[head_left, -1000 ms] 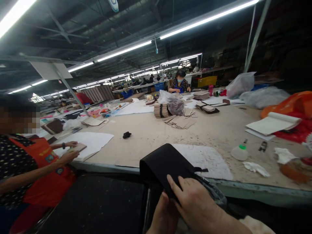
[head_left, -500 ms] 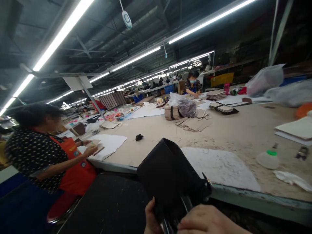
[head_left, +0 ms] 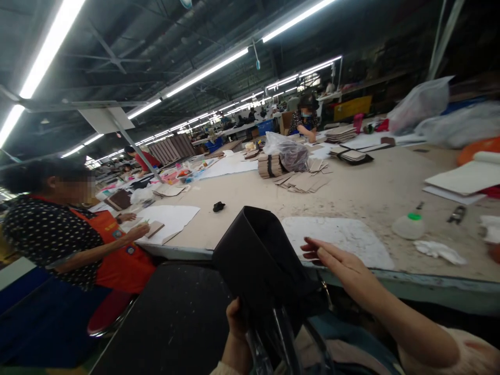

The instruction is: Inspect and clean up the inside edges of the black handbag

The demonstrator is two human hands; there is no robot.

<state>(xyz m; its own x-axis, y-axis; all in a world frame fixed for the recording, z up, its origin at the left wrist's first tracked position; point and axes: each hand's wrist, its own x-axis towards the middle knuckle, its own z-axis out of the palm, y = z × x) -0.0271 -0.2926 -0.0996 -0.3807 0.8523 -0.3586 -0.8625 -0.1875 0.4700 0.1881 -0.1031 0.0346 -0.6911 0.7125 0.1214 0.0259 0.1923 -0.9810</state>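
Observation:
A black handbag [head_left: 250, 255] stands tilted in front of me at the table's near edge, its opening facing up and to the right. My left hand [head_left: 237, 325] grips its lower left side, thumb on the outside; the other fingers are hidden behind it. Clear-wrapped straps [head_left: 283, 338] hang from the bag's lower end towards me, and a gold-coloured metal clasp [head_left: 326, 294] shows at its right. My right hand [head_left: 336, 258] is raised just right of the bag, fingers stretched out, holding nothing, over the edge of a white sheet [head_left: 367, 239].
On the table [head_left: 234, 229] lie a small black item [head_left: 219, 207], a bundle of brown pieces [head_left: 269, 166], a green-capped bottle [head_left: 410, 226], clippers [head_left: 456, 214] and a white glove [head_left: 439, 251]. At left a co-worker in an orange apron [head_left: 121, 260] handles a brown piece. A black surface [head_left: 183, 312] adjoins the table.
My right hand has left the straps and moved up and right, its fingers now stretched out. My left hand keeps its hold on the bag. The view has tilted down slightly.

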